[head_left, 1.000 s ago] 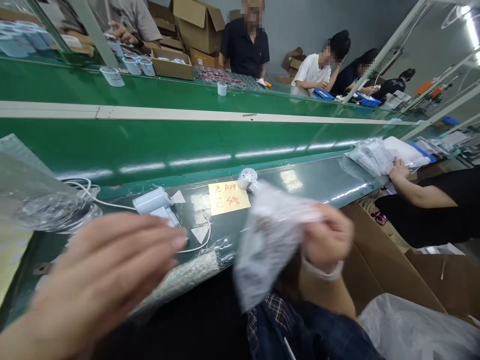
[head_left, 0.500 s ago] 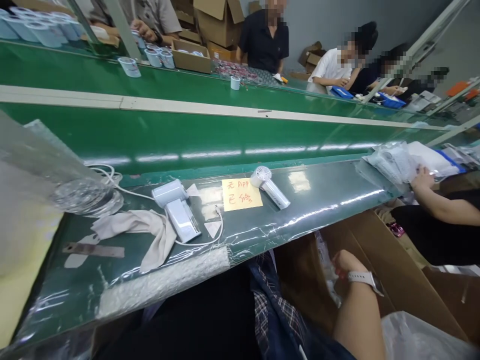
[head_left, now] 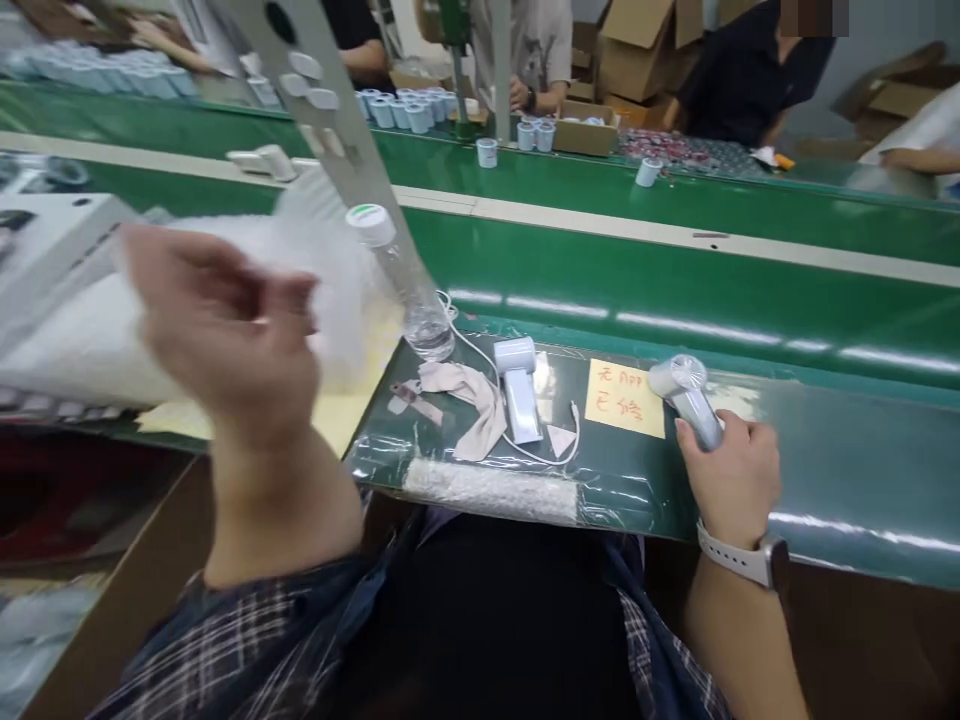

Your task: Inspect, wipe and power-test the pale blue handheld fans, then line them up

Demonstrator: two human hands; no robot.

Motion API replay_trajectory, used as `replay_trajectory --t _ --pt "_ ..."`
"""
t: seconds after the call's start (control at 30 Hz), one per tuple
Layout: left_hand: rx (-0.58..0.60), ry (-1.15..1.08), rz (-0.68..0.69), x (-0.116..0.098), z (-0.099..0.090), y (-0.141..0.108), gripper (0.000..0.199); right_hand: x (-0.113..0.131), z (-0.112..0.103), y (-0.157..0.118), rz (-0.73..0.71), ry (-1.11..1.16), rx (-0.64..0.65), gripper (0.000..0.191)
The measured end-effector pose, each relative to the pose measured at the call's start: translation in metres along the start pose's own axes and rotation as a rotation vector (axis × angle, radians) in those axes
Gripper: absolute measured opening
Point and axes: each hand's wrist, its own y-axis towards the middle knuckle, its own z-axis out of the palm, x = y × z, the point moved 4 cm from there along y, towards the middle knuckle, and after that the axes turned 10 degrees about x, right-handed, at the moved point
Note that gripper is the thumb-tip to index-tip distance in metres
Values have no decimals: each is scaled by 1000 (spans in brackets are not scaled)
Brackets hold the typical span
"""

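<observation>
My left hand, blurred by motion, is raised at the left with its fingers closed on a translucent white plastic bag. At the right, my right hand grips the handle of a small white handheld fan, its round head lying near a yellow note with red writing. Left of the note lies a second white device with a white cable around it. Beside that device are a beige cloth and a flat metal strip.
A clear bottle with a white cap stands by a metal post. White bags are piled at the left. Behind the green belt, people work near white cups and a cardboard box.
The view has turned left. My left hand has come into view with the plastic bag. My right hand has moved from the cardboard box below onto the handheld fan.
</observation>
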Motion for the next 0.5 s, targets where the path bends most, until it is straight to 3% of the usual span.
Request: replay_trajectory --t 0.03,0.13,0.2,0.3,0.37,0.5 --pt "41 -70 94 -16 13 -3 50 4 6 2 11 -39 69 58" --pt "456 -230 67 -59 66 -26 34 6 17 1 1 -58 273 44" --pt "817 -284 20 -84 102 -52 29 8 18 -7 -34 -27 313 41" --pt "1328 -124 -56 -100 142 -91 33 17 18 -26 -86 51 337 41" --pt "1482 -19 -35 -101 154 -104 38 22 18 -36 -89 72 333 43" --pt "1541 -29 6 -92 156 -108 45 25 19 -43 -85 89 297 43"
